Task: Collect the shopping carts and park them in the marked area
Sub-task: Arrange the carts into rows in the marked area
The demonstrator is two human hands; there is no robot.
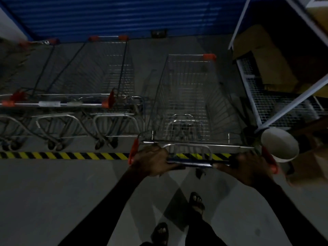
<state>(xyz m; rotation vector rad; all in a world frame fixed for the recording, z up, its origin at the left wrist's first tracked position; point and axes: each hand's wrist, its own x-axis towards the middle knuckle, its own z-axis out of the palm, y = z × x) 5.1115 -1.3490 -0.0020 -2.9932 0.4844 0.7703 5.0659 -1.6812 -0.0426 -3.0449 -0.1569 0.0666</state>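
Both hands, left (pixel 152 161) and right (pixel 248 166), wrap the handle (pixel 193 163) of the cart (pixel 186 96). Basket sits past the striped line (pixel 62 155), beside parked carts (pixel 85 82). Likely rigid, rolls easily empty; handle is the hold.

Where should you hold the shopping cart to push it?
Hold the handle bar at the back of the cart, coming from behind. It runs straight across at hand height, so the left hand and right hand can wrap it near each end and steer evenly.
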